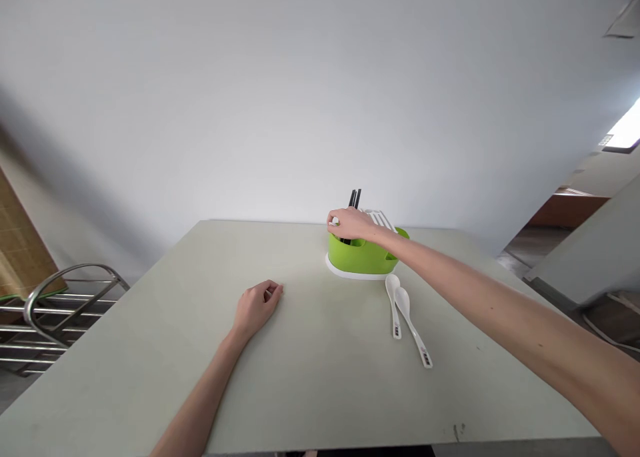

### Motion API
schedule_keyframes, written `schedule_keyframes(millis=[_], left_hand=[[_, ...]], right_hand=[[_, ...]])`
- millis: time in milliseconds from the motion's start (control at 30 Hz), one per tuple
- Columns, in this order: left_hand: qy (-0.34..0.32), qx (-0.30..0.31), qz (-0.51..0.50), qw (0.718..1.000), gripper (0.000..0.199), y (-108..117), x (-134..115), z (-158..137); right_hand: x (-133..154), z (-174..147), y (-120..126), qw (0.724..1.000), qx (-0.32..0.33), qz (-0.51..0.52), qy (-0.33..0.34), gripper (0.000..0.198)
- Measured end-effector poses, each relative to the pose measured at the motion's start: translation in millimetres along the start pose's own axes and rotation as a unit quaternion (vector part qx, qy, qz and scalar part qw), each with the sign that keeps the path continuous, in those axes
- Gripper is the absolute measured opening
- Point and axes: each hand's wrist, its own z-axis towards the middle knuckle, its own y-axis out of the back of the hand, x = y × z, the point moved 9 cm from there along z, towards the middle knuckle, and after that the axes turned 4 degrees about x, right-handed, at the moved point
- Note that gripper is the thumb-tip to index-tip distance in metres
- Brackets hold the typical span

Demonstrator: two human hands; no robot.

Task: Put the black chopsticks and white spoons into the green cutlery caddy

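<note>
Near edge of the table (310, 377) runs along the bottom of my head view, both forearms coming in over it; small dark marks (456, 433) by that edge, on the right forearm's side. Side edges slope outward, the left one well apart from the left hand (256, 308). I read broad bare tabletop to the left of that hand and a further strip between it and the spoons. Left hand: forearm lying along the surface, fingers curled in loosely, thumb side toward the right hand; I cannot tell whether anything sits inside. Two white spoons (403, 303) lie nearer me than the right hand and to its right, bowls away, handles toward me, close together. Farther out, the right hand (353, 222) is over the left end of a green caddy (360, 262), arm stretched diagonally across its right end, wrist bent, fingers narrowed about a small white piece (335, 221), mostly hidden. Caddy's white base (357, 275) stands on the table. Just behind the hand, black chopsticks (358, 199) lean slightly; behind the wrist, a white slatted part (379, 219). Wall (280, 97) closes the far edge.
</note>
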Motion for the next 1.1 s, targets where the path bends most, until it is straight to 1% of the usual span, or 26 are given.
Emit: schedule_keyframes(millis=[133, 267, 333, 400, 533, 700, 833, 933, 1000, 1033, 1100], left_hand=[[0.005, 0.001, -0.003, 1.000, 0.037, 0, 1, 0], [0.004, -0.002, 0.002, 1.000, 0.035, 0, 3, 1], [0.000, -0.003, 0.004, 1.000, 0.035, 0, 2, 2], [-0.002, -0.006, 0.006, 1.000, 0.036, 0, 1, 2], [-0.005, -0.009, 0.006, 1.000, 0.036, 1, 0, 2], [-0.009, -0.002, 0.000, 1.000, 0.037, 0, 1, 1], [-0.013, -0.005, 0.004, 1.000, 0.039, 1, 0, 1], [-0.013, -0.004, 0.002, 1.000, 0.038, 0, 0, 1], [-0.014, -0.003, 0.003, 1.000, 0.038, -1, 0, 2], [-0.014, -0.003, 0.004, 1.000, 0.038, -1, 0, 2], [-0.013, -0.002, 0.007, 1.000, 0.039, -1, -1, 3]], right_hand=[[-5, 6, -5, 0.996, 0.027, 0.068, -0.043, 0.025], [-8, 14, -9, 0.988, 0.056, 0.133, -0.060, 0.044], [-8, 16, -11, 0.982, 0.066, 0.165, -0.062, 0.048], [-8, 18, -14, 0.976, 0.073, 0.195, -0.063, 0.046], [-9, 16, -16, 0.966, 0.066, 0.239, -0.073, 0.035], [-7, 8, -8, 0.957, 0.043, 0.278, -0.070, 0.022], [-10, -14, 8, 0.955, 0.006, 0.292, -0.054, 0.033], [-10, -45, 19, 0.959, -0.003, 0.282, 0.007, 0.024], [-10, -70, 20, 0.965, 0.013, 0.254, 0.061, 0.020], [-12, -83, 16, 0.968, 0.031, 0.234, 0.083, 0.020], [-21, -107, 2, 0.975, 0.086, 0.175, 0.107, 0.023]])
